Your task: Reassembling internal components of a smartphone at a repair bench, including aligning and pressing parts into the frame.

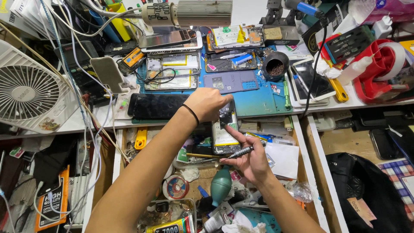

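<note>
My left hand [208,103], a black band on its wrist, grips the top end of an opened phone [224,136] with its back off, white battery showing, held over the open drawer. My right hand [252,160] steadies the phone's lower right side with a pointing finger while a small dark screwdriver [239,152] lies pinched between its fingers.
A blue work mat [258,99] holds several dismantled phones and a dark cup [275,66]. A black phone [157,105] lies left of my hand. A white fan [30,92] stands far left. The drawer holds a teal blower [221,185], tape roll [176,187] and glue tube [172,226].
</note>
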